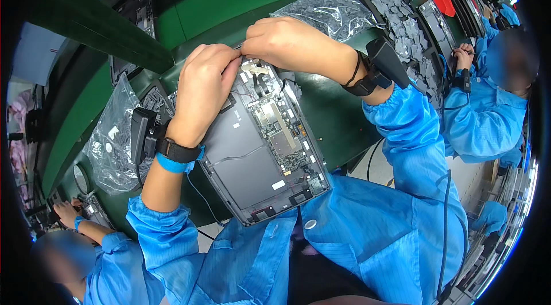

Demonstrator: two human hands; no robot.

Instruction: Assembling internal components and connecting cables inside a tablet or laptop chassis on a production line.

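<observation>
An opened laptop base (235, 147) rests in front of me, its near edge against my blue smock. Along its right side runs a circuit board (281, 141) with ribbon cables at the far end. My left hand (202, 84) is closed at the far edge of the base, thumb and fingers pinched together. Beside it, my right hand (284, 40) is bent over the same edge with its fingertips drawn together, almost touching the left ones. Whatever lies between the fingertips is too small or hidden to make out. Both wrists wear black straps with dark devices.
Clear plastic bags lie at the back (327, 12) and left (112, 144). At the back right, a tray holds many grey pieces (402, 24), near a red bin (441, 1). A green beam (103, 24) crosses the upper left. Co-workers sit right (485, 113) and left (117, 267).
</observation>
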